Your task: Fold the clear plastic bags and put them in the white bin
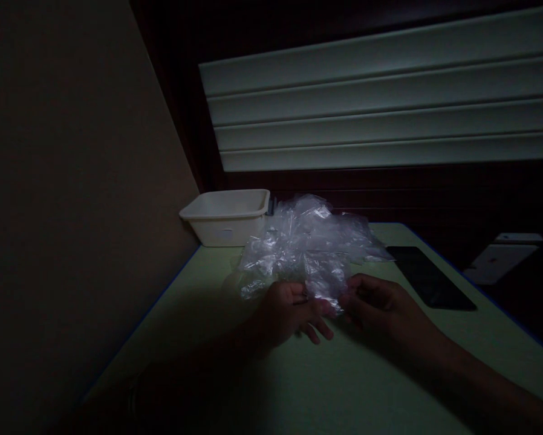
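Observation:
Between my two hands is a small clear plastic bag (326, 279), crinkled and shiny. My left hand (294, 311) pinches its lower left side between thumb and finger, with the other fingers loosely spread below. The bag's right edge is gripped by my right hand (375, 302), thumb and fingers pressed together. Just beyond the hands lies a loose heap of clear plastic bags (299, 232). The light is dim, so the bag's opening and contents cannot be made out.
A white plastic bin (226, 232) stands at the table's back left, beside the heap. To the right lies a dark flat tablet-like slab (430, 278). The pale green table (344, 386) has a blue edge. A wall is on the left, a slatted panel behind.

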`<state>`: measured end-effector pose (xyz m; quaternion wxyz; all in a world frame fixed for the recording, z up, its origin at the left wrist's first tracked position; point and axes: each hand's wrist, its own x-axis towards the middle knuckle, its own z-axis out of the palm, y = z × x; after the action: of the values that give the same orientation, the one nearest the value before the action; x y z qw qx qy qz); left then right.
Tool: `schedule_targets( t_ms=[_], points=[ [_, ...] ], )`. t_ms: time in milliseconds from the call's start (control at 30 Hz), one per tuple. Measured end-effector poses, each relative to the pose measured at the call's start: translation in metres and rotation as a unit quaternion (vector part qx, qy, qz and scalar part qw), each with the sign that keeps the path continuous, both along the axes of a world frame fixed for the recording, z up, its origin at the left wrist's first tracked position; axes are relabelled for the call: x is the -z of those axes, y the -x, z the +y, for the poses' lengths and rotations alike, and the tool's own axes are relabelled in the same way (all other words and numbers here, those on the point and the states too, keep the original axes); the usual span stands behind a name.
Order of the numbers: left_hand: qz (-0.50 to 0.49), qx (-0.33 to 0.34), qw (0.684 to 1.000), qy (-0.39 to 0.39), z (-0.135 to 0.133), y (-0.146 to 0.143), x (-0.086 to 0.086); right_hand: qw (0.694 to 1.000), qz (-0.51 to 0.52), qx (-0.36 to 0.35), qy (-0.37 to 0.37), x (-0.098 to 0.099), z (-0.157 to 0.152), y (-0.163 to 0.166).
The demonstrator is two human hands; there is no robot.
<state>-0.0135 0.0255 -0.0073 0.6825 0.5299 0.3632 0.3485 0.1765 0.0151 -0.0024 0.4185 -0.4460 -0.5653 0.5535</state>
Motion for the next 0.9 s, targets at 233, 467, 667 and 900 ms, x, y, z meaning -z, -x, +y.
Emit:
schedule_targets(
  t_ms=[233, 467, 667, 900],
  points=[
    [-0.002, 0.007, 1.000, 0.004, 0.002, 0.002, 0.009, 0.999, 0.003, -0.041, -0.028, -0.007, -0.002, -0.005],
    [0.060, 0.072, 0.995, -0.022, -0.009, 0.001, 0.008, 0.997, 0.048, -0.061, -0.018, -0.013, -0.002, -0.009],
    [0.081, 0.109, 0.991, -0.002, -0.012, 0.001, 0.009, 0.997, 0.042, -0.055, 0.019, -0.015, -0.007, -0.006],
    [0.067, 0.128, 0.989, 0.011, -0.010, 0.003, 0.012, 0.994, 0.081, -0.071, 0.021, -0.015, -0.006, -0.008]
  ],
)
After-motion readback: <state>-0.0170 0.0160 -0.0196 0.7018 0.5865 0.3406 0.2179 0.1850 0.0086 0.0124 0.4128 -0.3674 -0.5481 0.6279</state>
